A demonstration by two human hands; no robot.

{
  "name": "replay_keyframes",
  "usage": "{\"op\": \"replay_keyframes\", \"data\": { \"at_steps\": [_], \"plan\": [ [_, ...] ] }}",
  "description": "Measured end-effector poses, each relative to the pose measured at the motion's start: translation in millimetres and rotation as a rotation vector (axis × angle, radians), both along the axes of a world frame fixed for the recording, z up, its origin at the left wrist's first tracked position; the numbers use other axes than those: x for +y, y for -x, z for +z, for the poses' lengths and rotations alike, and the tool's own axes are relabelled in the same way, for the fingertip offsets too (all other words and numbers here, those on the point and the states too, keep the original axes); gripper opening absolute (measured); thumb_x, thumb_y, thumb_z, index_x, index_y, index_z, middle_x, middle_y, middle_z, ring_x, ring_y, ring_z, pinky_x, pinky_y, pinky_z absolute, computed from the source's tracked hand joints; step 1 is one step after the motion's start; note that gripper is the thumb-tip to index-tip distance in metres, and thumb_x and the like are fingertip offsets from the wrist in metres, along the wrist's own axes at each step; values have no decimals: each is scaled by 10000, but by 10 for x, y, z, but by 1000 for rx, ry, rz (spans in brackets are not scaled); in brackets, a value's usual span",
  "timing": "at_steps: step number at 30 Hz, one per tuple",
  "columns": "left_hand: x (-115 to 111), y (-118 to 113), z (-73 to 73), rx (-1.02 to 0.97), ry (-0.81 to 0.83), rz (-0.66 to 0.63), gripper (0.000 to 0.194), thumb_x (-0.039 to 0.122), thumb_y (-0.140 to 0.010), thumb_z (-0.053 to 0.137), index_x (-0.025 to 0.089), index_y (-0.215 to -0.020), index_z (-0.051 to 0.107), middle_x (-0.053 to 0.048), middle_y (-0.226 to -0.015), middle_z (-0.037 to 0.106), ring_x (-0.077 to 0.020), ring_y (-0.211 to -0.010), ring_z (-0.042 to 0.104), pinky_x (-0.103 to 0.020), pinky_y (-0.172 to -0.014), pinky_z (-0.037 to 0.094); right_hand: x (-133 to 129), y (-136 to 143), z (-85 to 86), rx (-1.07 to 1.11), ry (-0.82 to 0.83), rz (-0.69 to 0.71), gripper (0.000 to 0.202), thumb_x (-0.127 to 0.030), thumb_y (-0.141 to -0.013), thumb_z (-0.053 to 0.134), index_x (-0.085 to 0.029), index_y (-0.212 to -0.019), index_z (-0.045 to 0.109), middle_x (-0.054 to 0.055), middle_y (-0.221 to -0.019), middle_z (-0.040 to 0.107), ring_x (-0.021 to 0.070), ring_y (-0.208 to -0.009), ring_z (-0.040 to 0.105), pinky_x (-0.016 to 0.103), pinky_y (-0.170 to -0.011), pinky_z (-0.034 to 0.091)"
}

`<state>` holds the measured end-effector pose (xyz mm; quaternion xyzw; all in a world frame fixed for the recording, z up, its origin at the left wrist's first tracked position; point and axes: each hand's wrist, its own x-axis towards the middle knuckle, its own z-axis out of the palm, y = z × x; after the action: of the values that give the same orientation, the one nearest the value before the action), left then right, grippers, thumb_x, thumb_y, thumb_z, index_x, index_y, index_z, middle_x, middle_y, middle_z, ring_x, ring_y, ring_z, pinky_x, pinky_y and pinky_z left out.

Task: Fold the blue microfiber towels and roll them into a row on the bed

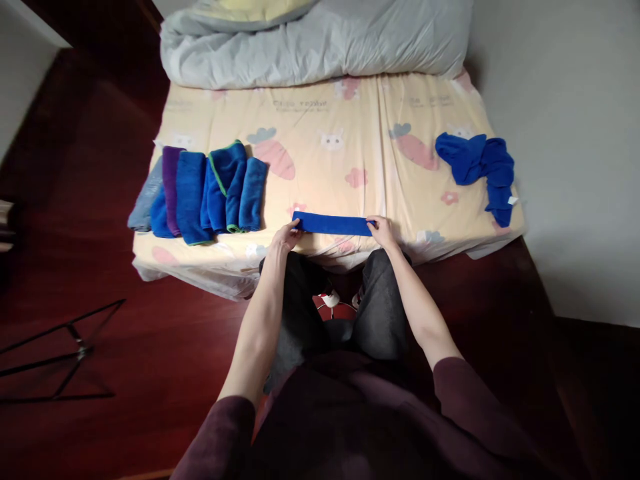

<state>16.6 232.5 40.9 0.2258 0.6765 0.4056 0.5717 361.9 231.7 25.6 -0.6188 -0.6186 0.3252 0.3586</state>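
A blue towel, folded into a long narrow strip, lies crosswise near the front edge of the bed. My left hand pinches its left end, thumb on top. At the other end, my right hand grips the corner between thumb and fingers. Left of the strip sits a row of several folded towels in blue, purple and grey-blue, some with green edging. Two crumpled blue cloths lie at the bed's right side, one with a small white tag.
The bed has a cream sheet with carrot and rabbit prints. A bunched grey quilt covers its far end. A black tripod stand is on the red floor at left. A white wall rises on the right.
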Motion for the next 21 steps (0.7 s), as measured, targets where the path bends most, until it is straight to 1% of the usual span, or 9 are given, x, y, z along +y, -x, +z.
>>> {"op": "replay_keyframes", "data": {
  "at_steps": [4,7,12,14,17,19,21],
  "plan": [
    [39,-173,28,-317,12,234,90,213,-940,723,191,-920,638,-76,-862,659,-197,-953,718,-275,-850,633,5,-1,4,-3,-6,-3,185,-245,-846,645,-206,-948,795,109,-1114,806,276,-1088,736,439,-1067,556],
    [64,-350,41,-440,-26,308,109,209,-949,708,190,-1041,654,-78,-968,689,-192,-981,715,-294,-882,631,13,-14,-6,-14,-11,4,193,-245,-845,639,-212,-958,792,102,-1104,807,277,-1077,741,449,-1061,561],
    [121,-630,54,-448,-47,298,230,255,-991,679,201,-1211,638,-92,-1139,703,-177,-999,701,-313,-895,606,31,-56,-61,-38,-38,27,212,-263,-859,622,-200,-968,792,125,-1103,797,297,-1071,738,471,-1050,561],
    [139,-695,66,-439,-66,337,286,280,-995,687,210,-1263,615,-97,-1175,705,-171,-999,697,-317,-894,594,24,-82,-70,-64,-56,47,213,-276,-870,623,-205,-985,788,129,-1107,793,307,-1085,731,497,-1067,549],
    [150,-730,116,-370,-166,386,390,344,-943,765,233,-1274,591,-84,-1206,707,-171,-1026,693,-311,-889,588,-12,-108,-26,-122,-134,87,218,-318,-881,668,-215,-1040,777,144,-1213,767,325,-1209,683,532,-1149,490],
    [160,-718,190,-333,-272,359,465,382,-871,842,242,-1239,594,-76,-1211,707,-186,-1061,691,-323,-889,594,-36,-88,47,-142,-200,122,321,-368,-871,726,-207,-1148,758,163,-1350,712,336,-1328,619,536,-1200,446],
    [187,-685,308,-327,-375,292,514,396,-801,903,241,-1194,611,-75,-1191,711,-213,-1099,691,-350,-896,602,-38,-7,153,-149,-227,160,538,-413,-830,799,-211,-1318,695,165,-1490,625,344,-1420,553,542,-1238,409]
  ]
}}
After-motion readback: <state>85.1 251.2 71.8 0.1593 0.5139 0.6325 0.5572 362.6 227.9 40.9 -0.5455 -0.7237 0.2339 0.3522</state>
